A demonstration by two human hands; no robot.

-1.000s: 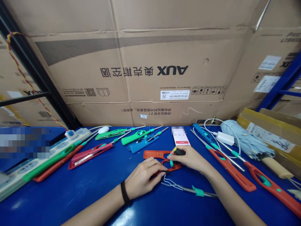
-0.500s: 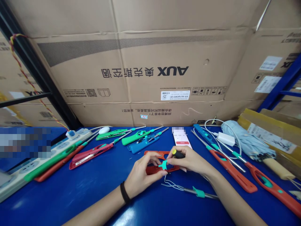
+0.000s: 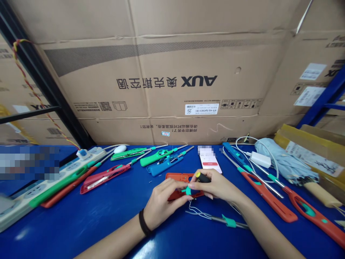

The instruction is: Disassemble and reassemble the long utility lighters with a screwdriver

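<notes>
My left hand (image 3: 164, 199) pinches a small teal plastic part (image 3: 188, 190) between thumb and fingers. My right hand (image 3: 212, 185) has its fingertips at that same part, and a screwdriver with a black and yellow handle (image 3: 202, 177) is tucked in its grip. Beneath both hands lies an orange lighter casing (image 3: 174, 177), opened up and partly covered by the fingers. In front of it rests a metal lighter tube with a teal collar (image 3: 229, 222), thin white wires (image 3: 198, 212) running from its end towards the hands.
Several lighters lie left, among them a red one (image 3: 105, 178) and a blue one (image 3: 165, 165), beside a white power strip (image 3: 67, 167). A phone (image 3: 210, 163) lies behind my hands. Orange lighters (image 3: 269, 196), a charger (image 3: 260, 159) and a folded umbrella (image 3: 283, 162) are right.
My left fingers have drawn closer together around the teal part. The right hand has barely shifted, and the view has moved slightly.
</notes>
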